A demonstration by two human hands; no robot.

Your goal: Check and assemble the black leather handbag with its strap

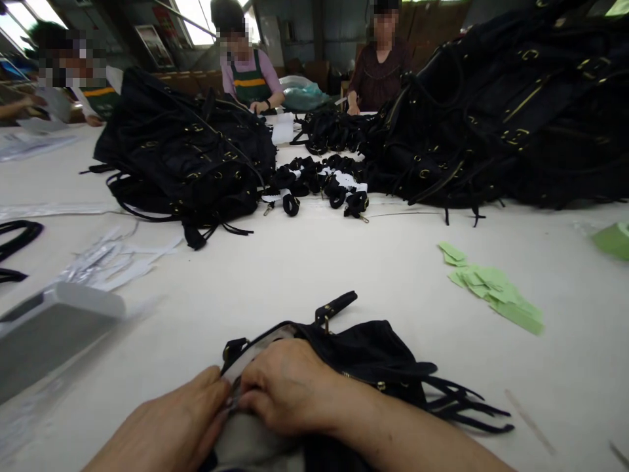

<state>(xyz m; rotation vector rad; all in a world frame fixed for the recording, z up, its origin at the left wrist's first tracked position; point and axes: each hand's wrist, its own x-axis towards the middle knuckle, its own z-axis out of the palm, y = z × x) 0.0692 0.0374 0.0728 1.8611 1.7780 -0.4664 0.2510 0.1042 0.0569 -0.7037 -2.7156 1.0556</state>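
Black bag [373, 357], open, flat on table

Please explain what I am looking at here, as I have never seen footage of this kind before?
This is one picture from a camera worn on a person's head, looking forward and down, so you see their own bare hands. The left hand and right hand meet at the opening of a black bag and pinch its pale lining. It lies on a white table. Beyond are green paper slips, rolled black straps, and piles of black bags. Three other people work at the far side.
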